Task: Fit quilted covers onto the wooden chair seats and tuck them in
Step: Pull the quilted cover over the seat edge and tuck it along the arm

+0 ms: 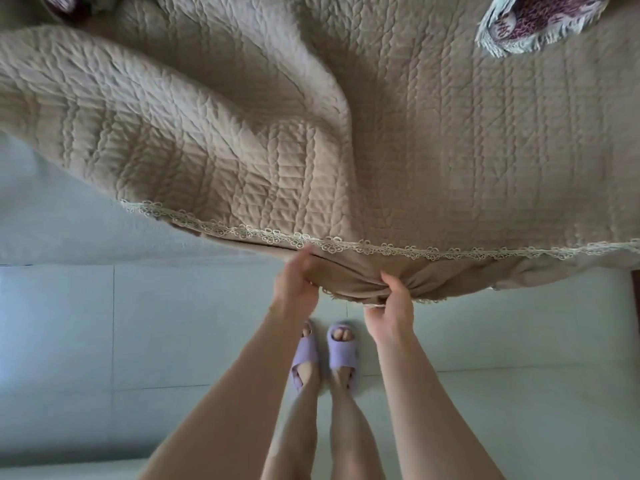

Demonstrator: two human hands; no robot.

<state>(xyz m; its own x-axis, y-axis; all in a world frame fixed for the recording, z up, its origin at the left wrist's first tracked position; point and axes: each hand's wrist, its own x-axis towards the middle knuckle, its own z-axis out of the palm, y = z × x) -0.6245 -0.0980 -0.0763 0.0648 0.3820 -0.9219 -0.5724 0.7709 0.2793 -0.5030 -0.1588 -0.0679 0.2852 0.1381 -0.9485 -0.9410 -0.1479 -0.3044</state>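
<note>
A large beige quilted cover (398, 140) with a cream lace trim (381, 250) spreads over the seat, filling the upper half of the view. A big loose fold bulges at the left. Its front edge hangs down toward the floor. My left hand (294, 282) grips the bunched hem under the lace from the left. My right hand (391, 306) pinches the same gathered hem from the right. The wooden seat itself is hidden beneath the fabric.
Pale tiled floor (138, 323) lies below the hanging edge. My feet in lilac slippers (341, 348) stand close to the seat front. A fringed patterned cushion (526, 26) lies at the top right, another patterned piece (59, 1) at the top left. A dark wooden edge (635, 289) shows at far right.
</note>
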